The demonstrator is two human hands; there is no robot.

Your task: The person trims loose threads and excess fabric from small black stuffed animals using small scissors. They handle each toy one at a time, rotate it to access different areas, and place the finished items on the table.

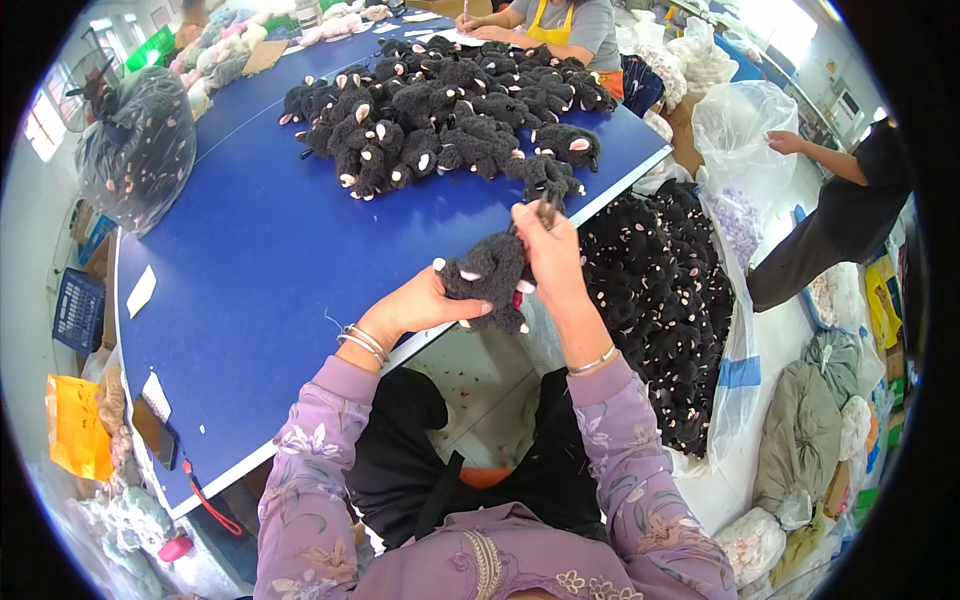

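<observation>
Black fleece covers the small stuffed toy (490,270) held in front of the person's lap, just off the near edge of the blue table (250,290). Its ears and paw tips show pale pink and white, and a bit of red shows on its right side. The left hand (408,306) grasps it from the left, the thumb laid across its lower part. The right hand (550,250) is at the toy's upper right, thumb and forefinger pinched together on a small dark thing (546,208) that juts above them; it is too blurred to tell what it is. Whether those fingers also grip the toy cannot be told.

Beyond the hands, a heap of similar black toys (430,115) spreads over the far part of the table, a few lying loose at its near side. Right of the table, a large open plastic sack (738,375) is packed with more black pieces. On the table's left lie a white paper (141,291) and, farther down near the corner, a phone (154,434) with a red strap (212,505) hanging over the edge. At the far side, a co-worker in a yellow apron (552,22) holds a pen over paper.
</observation>
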